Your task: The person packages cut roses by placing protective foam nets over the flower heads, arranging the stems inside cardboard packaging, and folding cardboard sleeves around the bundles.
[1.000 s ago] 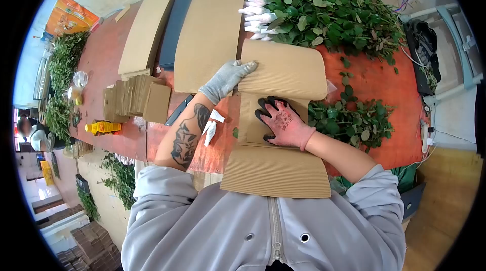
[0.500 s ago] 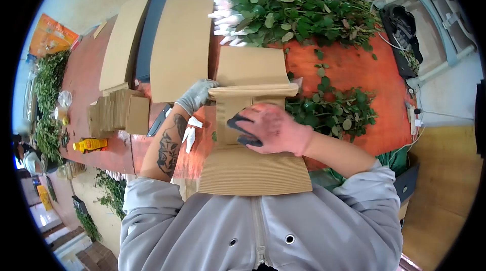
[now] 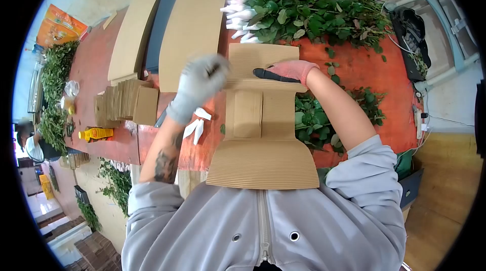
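Note:
A sheet of corrugated cardboard [image 3: 263, 164] lies in front of me, its near end against my jacket. A smaller piece of cardboard [image 3: 247, 114] rests flat on its middle, and a raised fold crosses it farther up. My right hand [image 3: 287, 72], in a pink and black glove, lies on the far part with its fingers stretched out to the left. Left of the sheet, my left hand [image 3: 202, 81] in a grey glove is raised and smeared by motion; its fingers look curled, but whether they hold anything is unclear. Loose white pointed pieces [image 3: 197, 127] lie below it.
Leafy stems with white-wrapped heads [image 3: 309, 5] lie at the back, more greenery [image 3: 316, 119] right of the sheet. To the left are large cardboard sheets [image 3: 190, 33], a stack of small cardboard pieces [image 3: 121, 101] and a yellow bottle [image 3: 96, 134]. Another person [image 3: 33, 144] is at far left.
My left hand has let go of the cardboard's fold and moved left, off the sheet. My right hand has moved from the middle up to the far part. The fold lies flatter.

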A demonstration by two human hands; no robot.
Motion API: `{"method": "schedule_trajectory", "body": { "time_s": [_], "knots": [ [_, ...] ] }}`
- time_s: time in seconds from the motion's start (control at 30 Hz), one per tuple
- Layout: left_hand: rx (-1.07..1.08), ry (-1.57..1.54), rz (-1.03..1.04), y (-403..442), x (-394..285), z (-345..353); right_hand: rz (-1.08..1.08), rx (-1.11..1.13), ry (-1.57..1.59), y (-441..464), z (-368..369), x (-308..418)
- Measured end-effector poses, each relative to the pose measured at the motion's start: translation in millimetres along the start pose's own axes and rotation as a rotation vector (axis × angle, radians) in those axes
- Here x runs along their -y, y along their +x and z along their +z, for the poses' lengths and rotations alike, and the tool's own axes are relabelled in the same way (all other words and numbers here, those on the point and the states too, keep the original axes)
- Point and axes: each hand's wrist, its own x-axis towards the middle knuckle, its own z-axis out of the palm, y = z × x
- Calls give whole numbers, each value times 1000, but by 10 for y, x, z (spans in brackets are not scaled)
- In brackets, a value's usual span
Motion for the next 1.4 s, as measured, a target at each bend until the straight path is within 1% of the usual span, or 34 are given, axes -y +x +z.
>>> {"method": "schedule_trajectory", "body": {
  "time_s": [0.03,0.07,0.13,0.17,0.23,0.27,0.33,0.37,0.43,0.47,0.5,0.53,0.6,0.63,0.67,0.7,0.77,0.8,0.87,0.9,0.97,1.0,1.03,1.07,1.1,1.13,1.17,1.2,1.23,1.27,1.3,1.33,1.37,1.4],
  "knots": [
    [265,-16,52,-133,-181,12,-98,33,256,39,-27,-79],
    [532,-34,99,-268,-300,70,-97,29,259,-29,10,4],
    [1038,69,157,-473,-299,256,43,12,-272,-117,58,203],
    [1033,80,157,-507,-238,340,32,11,-277,-103,68,229],
    [1025,67,197,-575,-164,481,-26,-141,-423,-76,113,206],
    [1028,67,194,-601,-184,534,-25,-139,-419,-59,110,178],
    [975,362,171,-645,-270,658,-300,-446,-958,-5,66,129],
    [973,356,169,-670,-303,724,-297,-440,-961,28,47,108],
    [853,578,156,-714,-351,808,-9,-284,-604,84,-5,93],
    [764,596,196,-776,-298,846,-2,-111,-398,70,-10,79],
    [753,604,204,-840,-296,837,-10,-120,-407,112,-14,65],
    [729,583,227,-879,-313,818,-1,-87,-570,178,-56,55],
    [669,598,300,-869,-277,860,43,-139,-831,190,-152,199],
    [665,603,277,-869,-199,932,84,-201,-915,175,-77,263],
    [702,578,252,-863,-270,868,158,-208,-1112,46,66,528],
    [752,587,194,-843,-239,894,110,-319,-1241,81,53,557],
    [800,580,150,-802,-266,860,-199,-502,-1519,-111,83,795],
    [770,571,152,-748,-282,818,-286,-554,-1471,-180,50,976],
    [914,440,54,-698,-383,665,-477,-657,-1409,-174,-116,1198],
    [905,434,48,-675,-319,643,-437,-674,-1427,-151,-208,1308],
    [921,275,65,-625,-114,600,-360,-769,-1630,69,-478,1362],
    [1016,277,52,-595,-43,631,-368,-764,-1633,208,-581,1302],
    [1007,280,49,-612,-11,619,-334,-798,-1732,365,-715,1229],
    [972,178,74,-629,18,586,-299,-840,-1833,433,-802,1280],
    [937,75,97,-613,55,538,-310,-845,-1839,497,-919,1360],
    [960,-29,89,-559,79,477,-363,-942,-1790,537,-987,1461],
    [950,-26,86,-471,79,417,-416,-1037,-1737,508,-966,1626],
    [954,-93,25,-405,66,365,-273,-971,-1727,479,-950,1782],
    [964,-161,-40,-370,51,332,-273,-967,-1718,607,-1039,1755],
    [916,-142,1,-320,47,316,-250,-1046,-1812,749,-1155,1725],
    [915,-132,4,-255,15,288,-227,-1134,-1908,864,-1287,1736],
    [885,-161,-8,-212,-31,261,-99,-1079,-1852,883,-1288,1821],
    [853,-194,-21,-175,-47,261,-104,-1087,-1854,983,-1417,1819],
    [825,-209,-17,-154,-27,284,-86,-1097,-1789,1124,-1542,1781]
  ]
}}
